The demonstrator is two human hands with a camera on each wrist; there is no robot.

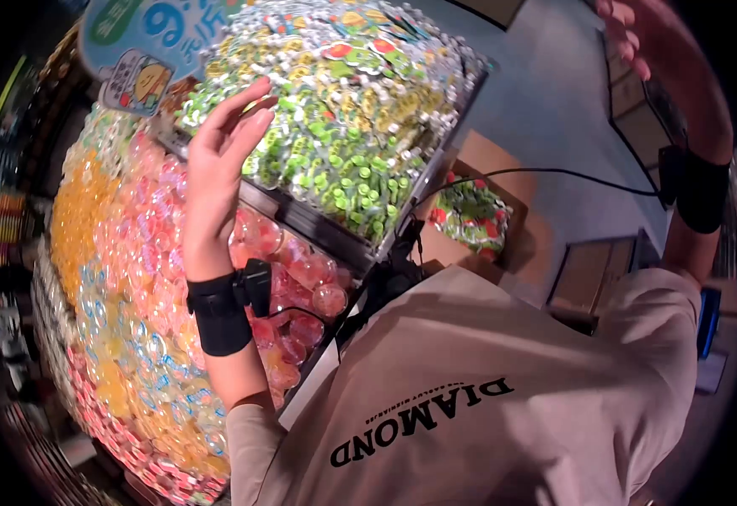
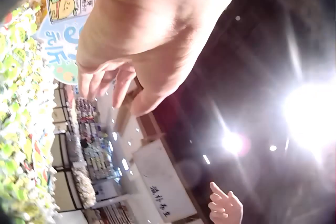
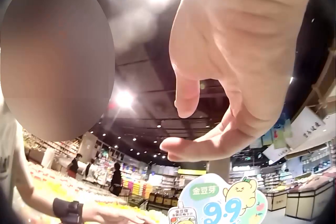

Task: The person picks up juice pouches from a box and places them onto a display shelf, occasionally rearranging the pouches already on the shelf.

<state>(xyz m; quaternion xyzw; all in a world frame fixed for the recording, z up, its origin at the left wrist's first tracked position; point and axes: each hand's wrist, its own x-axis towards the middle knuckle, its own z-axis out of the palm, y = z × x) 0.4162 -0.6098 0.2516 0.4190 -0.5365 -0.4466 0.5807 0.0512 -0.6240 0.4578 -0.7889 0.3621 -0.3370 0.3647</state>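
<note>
In the head view my left hand (image 1: 221,164) is raised over the near edge of a bin of green and white wrapped sweets (image 1: 360,173). Its fingers are relaxed and hold nothing. The left wrist view shows that hand (image 2: 147,35) from behind, its fingers loosely bent beside the price sign (image 2: 65,35). My right hand (image 1: 626,38) is lifted at the upper right edge of the head view, away from the sweets. Seen from its own wrist, the right hand (image 3: 236,66) has loosely bent fingers and thumb with a gap between them and nothing in it.
Pink, orange and clear round sweets (image 1: 149,244) fill a wide display at the left. An open cardboard box (image 1: 533,236) with red and green packets (image 1: 470,215) stands beside the bin. A black cable (image 1: 546,171) runs to the right wrist band (image 1: 702,196).
</note>
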